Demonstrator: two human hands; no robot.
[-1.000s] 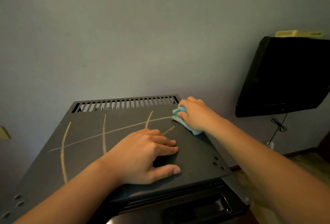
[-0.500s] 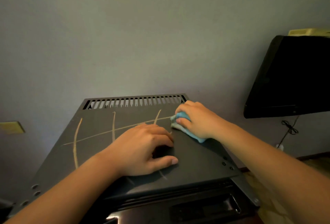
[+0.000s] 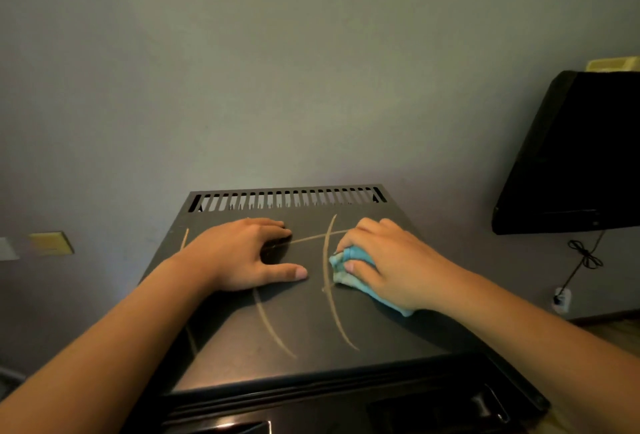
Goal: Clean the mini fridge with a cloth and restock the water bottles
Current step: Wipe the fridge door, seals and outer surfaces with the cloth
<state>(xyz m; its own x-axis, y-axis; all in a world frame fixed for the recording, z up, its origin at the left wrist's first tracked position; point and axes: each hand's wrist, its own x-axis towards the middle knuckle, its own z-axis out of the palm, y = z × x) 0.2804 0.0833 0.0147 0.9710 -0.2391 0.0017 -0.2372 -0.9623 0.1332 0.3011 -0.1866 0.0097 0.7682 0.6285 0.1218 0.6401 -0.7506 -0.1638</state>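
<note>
Wiping has barely begun: right hand (image 3: 388,262) clamps the cloth (image 3: 349,265) at the fridge (image 3: 311,336) top's 3 o'clock, tan streaks remain, left hand (image 3: 239,253) splayed flat, no bottles visible.

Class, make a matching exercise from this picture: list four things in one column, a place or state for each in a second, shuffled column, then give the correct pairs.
Things:
1. cloth
2. left hand
3. television
4. vent slots

Places or states:
A. mounted on the wall at the right
B. along the back edge of the fridge top
C. bunched under the right hand
D. pressed flat on the fridge top, holding nothing

Pairs: 1-C, 2-D, 3-A, 4-B
</note>
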